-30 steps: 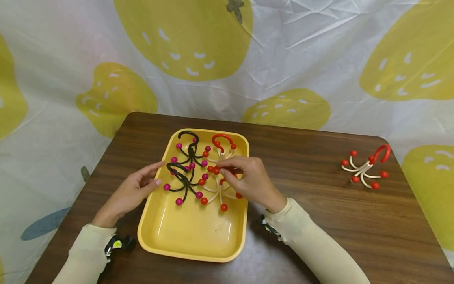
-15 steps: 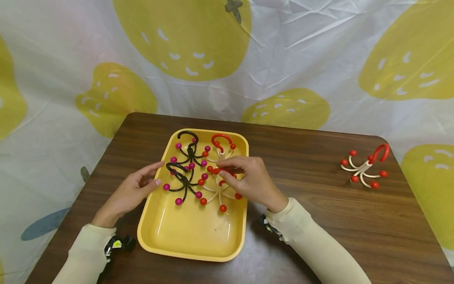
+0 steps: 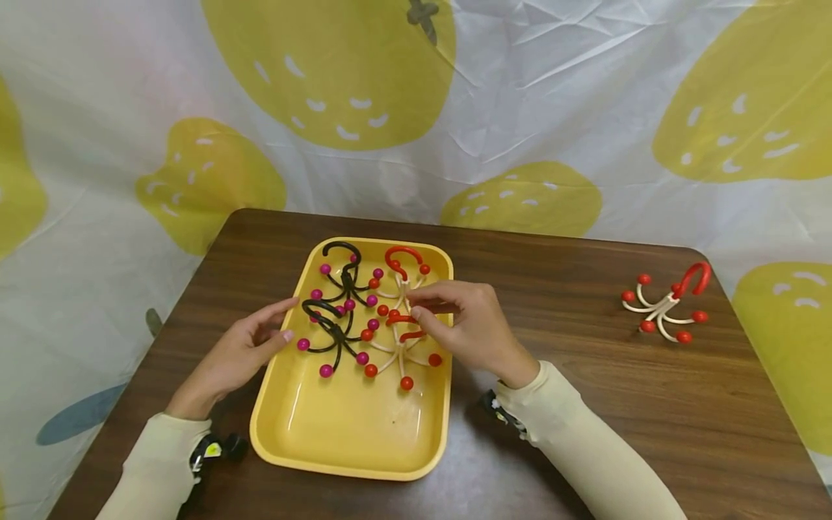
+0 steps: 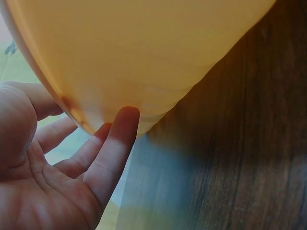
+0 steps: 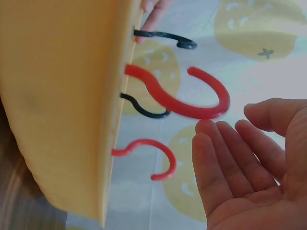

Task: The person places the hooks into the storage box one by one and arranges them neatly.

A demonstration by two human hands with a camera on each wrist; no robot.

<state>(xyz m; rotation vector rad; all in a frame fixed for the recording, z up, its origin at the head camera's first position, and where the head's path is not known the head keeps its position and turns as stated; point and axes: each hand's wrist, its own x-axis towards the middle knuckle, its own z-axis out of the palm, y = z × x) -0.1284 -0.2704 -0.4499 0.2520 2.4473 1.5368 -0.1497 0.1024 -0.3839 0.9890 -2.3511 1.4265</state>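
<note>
My right hand (image 3: 471,321) hovers over the right side of the yellow tray (image 3: 344,462). Its thumb and fingers are apart, close beside the red top of the nearer red-and-cream multi-arm hanger hook (image 3: 401,350). In the right wrist view, the fingertips sit right at the bend of that big red hook (image 5: 201,112), holding nothing. My left hand (image 3: 234,357) rests at the tray's left rim; in the left wrist view its extended fingers (image 4: 115,153) touch the outer wall. Behind lies another red-and-cream hook (image 3: 404,256). Two black hooks with pink balls, one far (image 3: 349,282) and one near (image 3: 336,336), fill the tray's left.
One more red-and-cream hook (image 3: 666,303) stands on the brown wooden table (image 3: 585,404) at the far right. A white cloth with yellow fruit shapes (image 3: 520,195) hangs behind the table. Neighbouring hooks' ball-tipped arms lie close together or overlap in the tray.
My right hand's fingertips have let go of the nearer red hook and drawn slightly right, uncovering more of its red top. The left hand stays at the rim.
</note>
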